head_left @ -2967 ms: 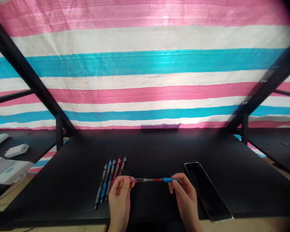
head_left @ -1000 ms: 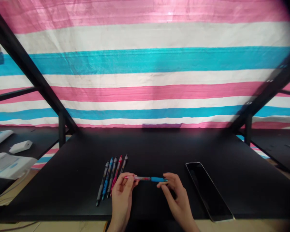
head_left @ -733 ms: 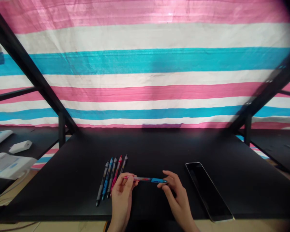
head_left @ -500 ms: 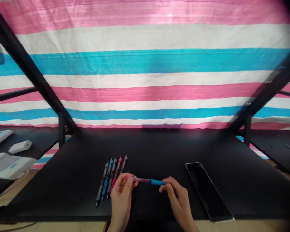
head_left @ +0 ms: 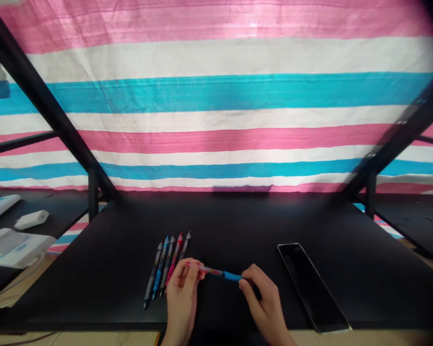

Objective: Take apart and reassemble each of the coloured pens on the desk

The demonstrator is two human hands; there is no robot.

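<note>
Between my two hands a pen (head_left: 213, 272) with a pink end, a clear barrel and a blue grip is held nearly level above the black table (head_left: 223, 226). My left hand (head_left: 183, 286) pinches its pink end. At the blue end, my right hand (head_left: 261, 293) has thumb and forefinger closed on the tip. Just left of my left hand lies a row of several pens (head_left: 160, 269), side by side, with grey, blue and pink grips. My left hand hides the lower ends of some of them.
A phone (head_left: 312, 286) with a dark screen lies right of my right hand, near the front edge. White devices with a cable (head_left: 18, 247) and a white adapter (head_left: 31, 219) sit on a surface at far left. Black frame bars (head_left: 57, 125) and a striped sheet (head_left: 231, 91) stand behind.
The pen's blue end has dipped slightly and shifted a little left, with my right hand's fingers moving along. My left hand and the row of pens stay nearly as they were.
</note>
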